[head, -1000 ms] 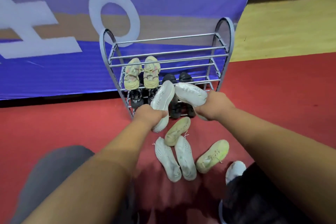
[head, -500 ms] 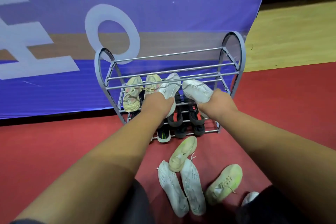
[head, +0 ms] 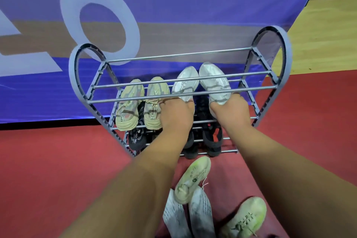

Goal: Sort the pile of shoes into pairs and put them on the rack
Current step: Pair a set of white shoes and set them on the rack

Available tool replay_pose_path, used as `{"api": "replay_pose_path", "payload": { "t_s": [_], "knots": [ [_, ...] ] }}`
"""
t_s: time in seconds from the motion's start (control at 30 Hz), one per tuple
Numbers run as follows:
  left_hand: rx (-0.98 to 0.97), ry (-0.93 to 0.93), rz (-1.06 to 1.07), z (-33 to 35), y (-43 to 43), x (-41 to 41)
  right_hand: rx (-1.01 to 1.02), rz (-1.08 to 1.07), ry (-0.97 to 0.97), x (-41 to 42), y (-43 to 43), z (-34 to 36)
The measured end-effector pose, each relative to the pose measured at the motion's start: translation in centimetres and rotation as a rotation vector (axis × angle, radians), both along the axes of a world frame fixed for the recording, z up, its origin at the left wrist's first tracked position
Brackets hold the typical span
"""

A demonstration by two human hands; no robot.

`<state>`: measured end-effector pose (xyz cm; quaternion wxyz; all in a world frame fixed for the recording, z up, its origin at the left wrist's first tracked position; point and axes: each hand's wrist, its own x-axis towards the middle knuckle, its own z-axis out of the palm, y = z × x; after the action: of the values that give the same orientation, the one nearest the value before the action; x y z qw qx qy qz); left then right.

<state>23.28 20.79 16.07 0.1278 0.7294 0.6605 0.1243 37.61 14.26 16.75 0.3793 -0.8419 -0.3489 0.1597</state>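
On the grey metal rack (head: pixel 73 75), the left hand (head: pixel 176 115) and the right hand (head: pixel 230 111) each gripped a white knit sneaker (head: pixel 213 79) by its heel, toes pointing away.

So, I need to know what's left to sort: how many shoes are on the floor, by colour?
Pale yellow-green shoes: 2
White shoes: 2
Total: 4

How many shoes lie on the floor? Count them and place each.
4. Upper yellow-green shoe just before the rack, overlapping the left white shoe and right white shoe at the bottom edge; lower yellow-green shoe to their right. Arms may hide more.
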Motion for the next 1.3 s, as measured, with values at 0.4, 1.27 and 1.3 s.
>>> {"api": "replay_pose_path", "payload": {
  "t_s": [0.4, 1.27, 1.3],
  "knots": [
    [-0.092, 0.251, -0.046, -3.0, 0.0, 1.2, -0.17, 0.041, -0.023, 0.6, 1.0, -4.3],
    [-0.379, 0.267, -0.455, 2.3, -6.1, -10.3, -0.664, 0.358, -0.194, -5.2, -8.3, 0.7],
    [-0.422, 0.261, -0.442, 1.4, -6.7, -10.9, -0.698, 0.418, -0.225, -5.8, -8.8, 0.1]
  ]
}}
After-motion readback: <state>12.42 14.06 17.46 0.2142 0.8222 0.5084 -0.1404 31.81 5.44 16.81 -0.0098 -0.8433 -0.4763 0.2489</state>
